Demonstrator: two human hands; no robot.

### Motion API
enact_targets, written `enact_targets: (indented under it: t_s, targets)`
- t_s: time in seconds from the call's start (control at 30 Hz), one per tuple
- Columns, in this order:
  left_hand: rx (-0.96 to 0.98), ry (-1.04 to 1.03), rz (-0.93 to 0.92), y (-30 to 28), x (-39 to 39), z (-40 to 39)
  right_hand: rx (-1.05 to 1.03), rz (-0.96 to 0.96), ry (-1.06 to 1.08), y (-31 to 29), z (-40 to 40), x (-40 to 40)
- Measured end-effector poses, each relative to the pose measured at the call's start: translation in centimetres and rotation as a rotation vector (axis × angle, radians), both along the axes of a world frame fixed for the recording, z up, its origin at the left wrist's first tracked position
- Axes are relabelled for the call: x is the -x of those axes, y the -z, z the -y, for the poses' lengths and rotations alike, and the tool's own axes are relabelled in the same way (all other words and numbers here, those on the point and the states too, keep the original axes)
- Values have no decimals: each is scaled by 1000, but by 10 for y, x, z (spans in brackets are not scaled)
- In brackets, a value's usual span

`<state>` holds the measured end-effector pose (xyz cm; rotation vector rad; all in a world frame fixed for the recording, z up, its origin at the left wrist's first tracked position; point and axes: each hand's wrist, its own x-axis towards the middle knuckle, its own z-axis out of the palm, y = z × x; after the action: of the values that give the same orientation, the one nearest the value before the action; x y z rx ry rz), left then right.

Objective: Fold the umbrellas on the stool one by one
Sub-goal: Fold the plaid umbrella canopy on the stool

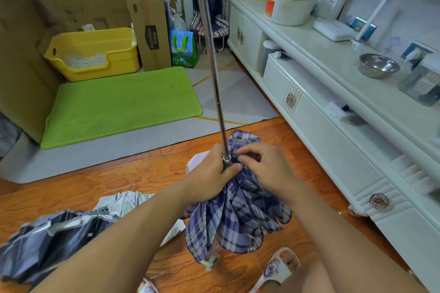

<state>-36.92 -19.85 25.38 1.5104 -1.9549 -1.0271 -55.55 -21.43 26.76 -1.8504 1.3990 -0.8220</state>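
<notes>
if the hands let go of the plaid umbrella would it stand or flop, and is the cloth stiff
The plaid umbrella would probably topple: its long metal shaft rises far above where the left hand grips it. The cloth looks soft and floppy, hanging in loose folds below the right hand, which pinches it. The smooth shaft may be slippery.

floor (78,188): orange wood boards, lower frame
on it: grey rug (142,140), green mat (121,104) upper left
</notes>
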Motion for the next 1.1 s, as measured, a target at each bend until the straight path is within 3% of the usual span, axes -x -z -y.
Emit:
enact_targets:
  t_s: [0.17, 0.4, 0.57, 0.73, 0.87, 1.0, 1.1]
  targets:
    - [-10, 83, -67, -2, 7, -5, -97, 66, 1, 1, -4, -2]
    - [39, -42, -122, -5, 12, -6, -248, 114, -11, -2, -11, 3]
    - [-39, -137, -232, -3, 11, 1, -296, 193, -44, -4, -12, 2]
    - [-84, -181, -252, -10, 10, 2, -256, 232, -38, -16, -12, 8]
    - [-22, -207, -82, -18, 1, 5, -197, 373, 80, -35, -11, 17]
    - [10, -245, 278, -17, -30, 8, -163, 533, 123, -60, 2, 20]
    - [-55, -174, 513, -5, -57, -2, -164, 591, 206, -45, 3, 24]
